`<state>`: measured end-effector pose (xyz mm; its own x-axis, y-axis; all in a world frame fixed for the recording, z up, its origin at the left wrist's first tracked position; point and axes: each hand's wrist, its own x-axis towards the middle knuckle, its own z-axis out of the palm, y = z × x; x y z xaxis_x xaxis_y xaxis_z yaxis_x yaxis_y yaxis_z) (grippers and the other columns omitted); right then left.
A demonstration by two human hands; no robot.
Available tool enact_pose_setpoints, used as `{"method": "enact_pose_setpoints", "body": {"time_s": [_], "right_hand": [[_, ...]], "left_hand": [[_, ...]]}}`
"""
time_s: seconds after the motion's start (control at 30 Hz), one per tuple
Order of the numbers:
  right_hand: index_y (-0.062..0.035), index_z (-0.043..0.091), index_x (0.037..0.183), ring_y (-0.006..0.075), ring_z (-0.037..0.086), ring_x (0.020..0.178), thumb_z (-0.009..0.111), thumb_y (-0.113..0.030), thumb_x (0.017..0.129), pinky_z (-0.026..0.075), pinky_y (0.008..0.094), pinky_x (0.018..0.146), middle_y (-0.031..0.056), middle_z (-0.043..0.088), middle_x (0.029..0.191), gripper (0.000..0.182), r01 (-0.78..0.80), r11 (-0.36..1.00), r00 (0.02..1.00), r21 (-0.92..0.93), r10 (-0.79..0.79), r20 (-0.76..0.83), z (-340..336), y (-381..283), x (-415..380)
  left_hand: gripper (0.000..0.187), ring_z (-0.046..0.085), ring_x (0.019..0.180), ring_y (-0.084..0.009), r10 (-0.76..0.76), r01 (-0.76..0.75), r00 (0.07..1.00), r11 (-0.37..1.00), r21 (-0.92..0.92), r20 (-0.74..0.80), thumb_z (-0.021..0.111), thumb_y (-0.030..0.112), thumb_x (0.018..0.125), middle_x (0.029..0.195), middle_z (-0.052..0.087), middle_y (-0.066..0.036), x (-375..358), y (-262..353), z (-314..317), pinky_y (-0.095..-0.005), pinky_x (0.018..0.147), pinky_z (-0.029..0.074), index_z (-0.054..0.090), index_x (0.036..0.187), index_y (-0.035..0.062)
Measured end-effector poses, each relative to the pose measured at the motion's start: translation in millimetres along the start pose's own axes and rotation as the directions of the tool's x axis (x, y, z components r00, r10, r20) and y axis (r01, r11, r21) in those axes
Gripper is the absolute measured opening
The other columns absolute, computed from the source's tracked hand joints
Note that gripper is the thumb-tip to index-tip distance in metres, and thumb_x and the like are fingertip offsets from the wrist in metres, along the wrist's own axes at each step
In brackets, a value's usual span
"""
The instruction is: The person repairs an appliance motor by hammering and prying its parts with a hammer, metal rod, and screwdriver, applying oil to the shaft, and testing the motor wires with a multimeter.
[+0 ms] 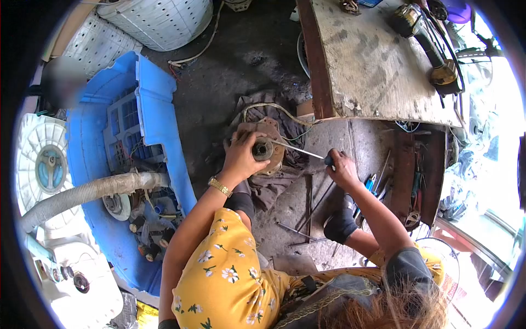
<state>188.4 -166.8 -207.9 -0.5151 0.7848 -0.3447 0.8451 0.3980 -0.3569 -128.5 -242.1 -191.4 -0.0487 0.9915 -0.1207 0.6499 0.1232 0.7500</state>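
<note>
A rusty, squarish metal machine part [275,163] with a round hub [262,149] at its middle rests on a dark crumpled cloth [266,193] on the ground. My left hand [243,154], with a gold watch at the wrist, curls around the hub, thumb on the near side and fingers on the far side. In my right hand [344,169] is the dark handle of a screwdriver [301,149]. Its long thin shaft points left, and the tip meets the rusty part close to the hub. A pale cable [278,105] loops behind the part.
A blue plastic machine casing [159,118] with a grey corrugated hose [93,196] stands at the left. At upper right is a worn wooden table [364,71] bearing a cordless power tool [427,46]. Loose tools and rods [296,230] lie near my feet; a perforated drum [159,24] stands behind.
</note>
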Motion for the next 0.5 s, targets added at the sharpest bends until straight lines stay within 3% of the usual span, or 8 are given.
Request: {"method": "enact_pose_setpoints", "body": {"time_s": [0.1, 0.2, 0.3, 0.4, 0.5], "right_hand": [[-0.0065, 0.047, 0.093, 0.0352, 0.054, 0.085, 0.062, -0.014, 0.067, 0.046, 0.0445, 0.071, 0.0141, 0.056, 0.088, 0.031, 0.097, 0.994, 0.995, 0.053, -0.096, -0.016, 11, -8, 1], [-0.0065, 0.047, 0.093, 0.0349, 0.054, 0.084, 0.063, -0.014, 0.067, 0.046, 0.0443, 0.070, 0.0140, 0.056, 0.086, 0.032, 0.060, 0.997, 0.998, 0.056, -0.060, -0.003, 14, -14, -3], [-0.0063, 0.047, 0.094, 0.0367, 0.057, 0.078, 0.063, -0.018, 0.068, 0.046, 0.0455, 0.067, 0.0167, 0.058, 0.078, 0.033, 0.075, 0.996, 0.997, 0.049, -0.076, 0.026, 5, -21, -11], [-0.0056, 0.048, 0.097, 0.0396, 0.058, 0.070, 0.063, -0.023, 0.070, 0.047, 0.0473, 0.062, 0.0201, 0.059, 0.070, 0.036, -0.019, 0.998, 0.979, 0.067, 0.005, 0.204, -3, -32, -26], [-0.0047, 0.049, 0.099, 0.0416, 0.059, 0.067, 0.062, -0.026, 0.072, 0.047, 0.0484, 0.059, 0.0231, 0.059, 0.067, 0.037, -0.014, 0.993, 0.973, 0.118, -0.014, 0.230, -12, -50, -40]], "left_hand": [[0.060, 0.046, 0.110, -0.0366, -0.046, 0.049, 0.999, 0.991, 0.125, -0.025, 0.077, 0.027, 0.060, 0.112, 0.056, -0.011, -6, 8, -2, -0.0477, 0.097, 0.029, 0.049, 0.113, 0.0153], [0.061, 0.049, 0.107, -0.0343, -0.011, 0.012, 0.999, 1.000, 0.020, -0.052, 0.077, 0.025, 0.060, 0.112, 0.056, -0.010, -4, 1, 2, -0.0485, 0.096, 0.029, 0.048, 0.113, 0.0147], [0.062, 0.052, 0.104, -0.0331, -0.092, 0.099, 0.995, 0.982, 0.164, -0.048, 0.077, 0.023, 0.061, 0.111, 0.057, -0.012, -6, 10, 0, -0.0446, 0.093, 0.035, 0.046, 0.114, 0.0135], [0.063, 0.053, 0.102, -0.0335, -0.127, 0.129, 0.991, 0.990, 0.061, -0.042, 0.077, 0.022, 0.061, 0.110, 0.057, -0.013, -1, 1, 8, -0.0422, 0.090, 0.039, 0.045, 0.115, 0.0129], [0.064, 0.040, 0.116, -0.0433, -0.222, 0.222, 0.975, 0.975, 0.016, 0.002, 0.076, 0.033, 0.061, 0.117, 0.053, -0.011, -2, 0, 12, -0.0643, 0.086, 0.030, 0.044, 0.115, 0.0211]]}}
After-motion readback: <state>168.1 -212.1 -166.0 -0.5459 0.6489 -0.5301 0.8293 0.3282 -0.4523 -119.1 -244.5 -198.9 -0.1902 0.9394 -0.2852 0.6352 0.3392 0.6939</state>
